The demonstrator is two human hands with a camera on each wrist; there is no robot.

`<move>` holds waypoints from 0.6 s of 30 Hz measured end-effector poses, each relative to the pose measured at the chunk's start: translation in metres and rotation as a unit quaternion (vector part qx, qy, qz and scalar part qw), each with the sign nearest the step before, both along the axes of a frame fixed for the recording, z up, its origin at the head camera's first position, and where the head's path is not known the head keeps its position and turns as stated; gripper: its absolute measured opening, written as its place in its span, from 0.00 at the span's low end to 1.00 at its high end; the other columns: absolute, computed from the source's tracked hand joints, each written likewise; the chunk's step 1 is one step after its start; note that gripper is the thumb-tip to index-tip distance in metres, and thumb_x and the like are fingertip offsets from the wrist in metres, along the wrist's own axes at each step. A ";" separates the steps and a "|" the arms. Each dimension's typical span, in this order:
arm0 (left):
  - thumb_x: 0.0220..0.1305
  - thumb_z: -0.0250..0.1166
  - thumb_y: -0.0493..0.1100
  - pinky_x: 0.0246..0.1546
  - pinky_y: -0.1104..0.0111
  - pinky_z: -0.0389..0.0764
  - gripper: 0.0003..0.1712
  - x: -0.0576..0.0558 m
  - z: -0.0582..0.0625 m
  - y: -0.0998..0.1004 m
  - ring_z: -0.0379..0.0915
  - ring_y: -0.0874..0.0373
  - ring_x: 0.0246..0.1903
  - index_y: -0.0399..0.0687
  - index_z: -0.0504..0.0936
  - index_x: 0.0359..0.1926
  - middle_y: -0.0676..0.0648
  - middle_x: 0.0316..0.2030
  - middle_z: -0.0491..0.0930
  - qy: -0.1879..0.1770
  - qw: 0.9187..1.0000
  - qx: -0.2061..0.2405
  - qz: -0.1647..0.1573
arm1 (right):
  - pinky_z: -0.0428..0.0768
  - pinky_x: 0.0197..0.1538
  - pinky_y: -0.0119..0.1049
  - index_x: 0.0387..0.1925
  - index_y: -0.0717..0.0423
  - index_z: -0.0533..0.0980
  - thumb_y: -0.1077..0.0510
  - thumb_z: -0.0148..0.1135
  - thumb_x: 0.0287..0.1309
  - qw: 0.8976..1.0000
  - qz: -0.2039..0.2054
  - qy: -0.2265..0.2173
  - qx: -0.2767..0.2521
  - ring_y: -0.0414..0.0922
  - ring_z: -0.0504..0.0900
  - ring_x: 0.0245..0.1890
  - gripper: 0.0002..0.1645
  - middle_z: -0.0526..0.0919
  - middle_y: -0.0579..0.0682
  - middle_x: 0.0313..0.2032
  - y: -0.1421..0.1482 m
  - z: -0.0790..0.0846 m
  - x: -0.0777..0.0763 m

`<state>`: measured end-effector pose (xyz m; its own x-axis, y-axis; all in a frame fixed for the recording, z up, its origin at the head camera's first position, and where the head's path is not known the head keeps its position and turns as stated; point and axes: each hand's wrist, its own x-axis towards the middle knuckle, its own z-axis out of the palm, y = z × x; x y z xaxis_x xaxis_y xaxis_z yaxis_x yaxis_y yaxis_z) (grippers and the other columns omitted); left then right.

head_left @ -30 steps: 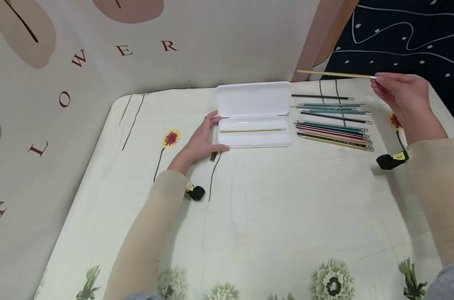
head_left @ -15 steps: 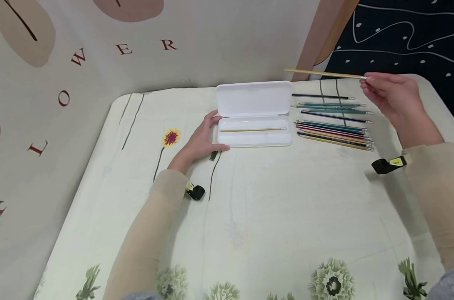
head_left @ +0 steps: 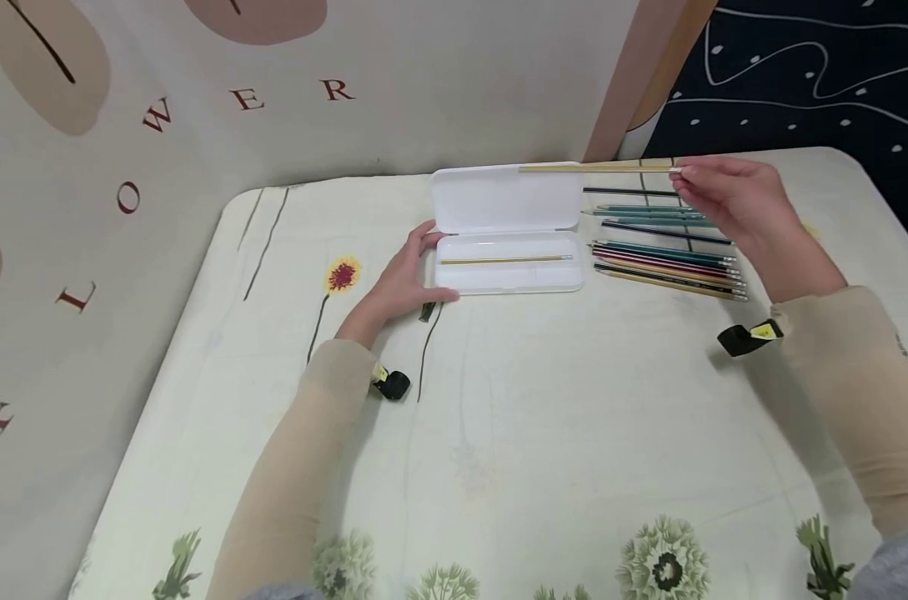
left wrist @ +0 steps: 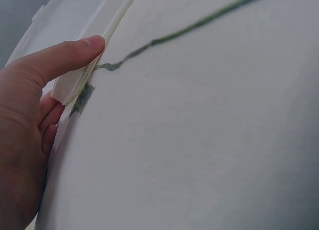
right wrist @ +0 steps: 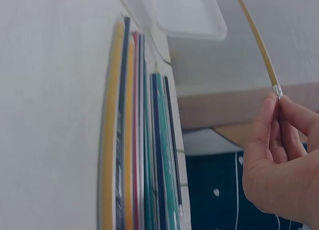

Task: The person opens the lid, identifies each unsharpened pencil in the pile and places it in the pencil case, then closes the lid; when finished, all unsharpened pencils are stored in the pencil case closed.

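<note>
My right hand (head_left: 746, 208) pinches a yellow pencil (head_left: 596, 169) by its silver-ferrule end, between thumb and fingertips. The pencil points left, and its far end overlaps the raised lid (head_left: 499, 204) of a white plastic pencil case (head_left: 509, 286) in the head view. One yellow pencil (head_left: 506, 260) lies lengthwise inside that case. At the case's left end, my left hand (head_left: 397, 287) holds it, thumb (left wrist: 84, 51) over the front rim and fingers around the side. Below my right hand lie several pencils (head_left: 664, 258) in a loose row, green, dark, maroon and yellow.
A cream cloth (head_left: 559, 417) with printed flowers covers the table. Behind it rises a light fabric wall (head_left: 461, 83) with printed letters. Dark patterned cloth (head_left: 806, 83) hangs at the back right, beside a brown upright edge (head_left: 641, 83).
My right hand has moved left and slightly down with the yellow pencil, from right of the pencil row to over its right ends. The left hand and the case stay put.
</note>
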<state>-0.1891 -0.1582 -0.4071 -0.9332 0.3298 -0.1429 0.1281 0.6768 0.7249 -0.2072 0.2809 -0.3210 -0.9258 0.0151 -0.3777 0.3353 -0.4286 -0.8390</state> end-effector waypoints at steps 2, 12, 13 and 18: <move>0.48 0.79 0.54 0.78 0.52 0.49 0.69 0.000 -0.001 0.000 0.45 0.55 0.78 0.58 0.40 0.79 0.54 0.76 0.59 0.001 1.000 0.003 0.002 | 0.86 0.39 0.29 0.48 0.58 0.85 0.68 0.71 0.52 1.000 0.014 -0.003 0.001 0.41 0.89 0.36 0.19 0.90 0.48 0.38 -0.007 -0.001 0.000; 0.48 0.79 0.54 0.78 0.52 0.48 0.69 0.000 0.000 0.001 0.44 0.55 0.78 0.58 0.39 0.79 0.54 0.76 0.59 -0.003 1.000 -0.002 0.005 | 0.85 0.40 0.27 0.40 0.57 0.87 0.66 0.72 0.52 0.996 0.073 -0.008 0.050 0.38 0.89 0.37 0.12 0.90 0.46 0.36 -0.039 -0.009 0.003; 0.48 0.80 0.54 0.78 0.52 0.48 0.69 0.000 0.000 0.001 0.44 0.55 0.78 0.58 0.39 0.79 0.54 0.76 0.59 -0.003 1.000 -0.001 0.004 | 0.85 0.40 0.27 0.39 0.57 0.87 0.66 0.72 0.52 0.995 0.078 -0.006 0.057 0.38 0.89 0.37 0.11 0.90 0.46 0.36 -0.042 -0.011 0.003; 0.49 0.80 0.54 0.78 0.52 0.47 0.69 0.000 0.000 0.001 0.44 0.55 0.78 0.58 0.39 0.79 0.54 0.76 0.59 -0.003 1.000 0.001 0.001 | 0.85 0.40 0.26 0.35 0.55 0.87 0.67 0.71 0.54 0.990 0.102 0.010 0.092 0.37 0.89 0.35 0.07 0.90 0.44 0.34 -0.052 -0.016 0.005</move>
